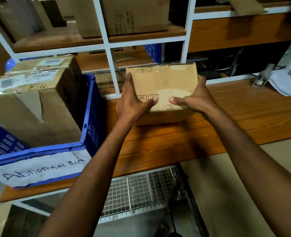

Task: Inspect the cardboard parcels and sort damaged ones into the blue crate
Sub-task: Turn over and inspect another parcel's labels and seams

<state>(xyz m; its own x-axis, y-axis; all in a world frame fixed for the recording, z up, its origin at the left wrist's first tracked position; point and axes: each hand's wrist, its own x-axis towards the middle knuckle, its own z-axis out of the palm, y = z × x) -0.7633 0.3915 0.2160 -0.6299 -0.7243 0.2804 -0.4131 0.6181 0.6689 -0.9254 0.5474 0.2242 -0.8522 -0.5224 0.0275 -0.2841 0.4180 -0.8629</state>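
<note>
Both hands hold a small parcel (163,82) over the wooden table (226,120), just right of the blue crate (90,106). Whether its base touches the wood cannot be told.

The left hand (132,103) clasps the parcel's left side. Its fingers (129,79) are spread wide and run up along the left edge, and the thumb (152,100) presses flat on the top face near the front edge, beside two small printed marks. The right hand (194,98) mirrors it on the right side. Its thumb (173,100) lies across the top face, its tip close to the left thumb, while its fingers wrap around the far right side and are mostly hidden. The parcel's top face is scuffed, with shiny tape along the far edge.

The crate sits on the left end of the table with a paper label (38,168) hand-lettered "Abnormal Bin" on its front. Inside stands a large box (38,108) with a torn side. Behind, a white shelf frame (113,65) holds more boxes (134,16).
</note>
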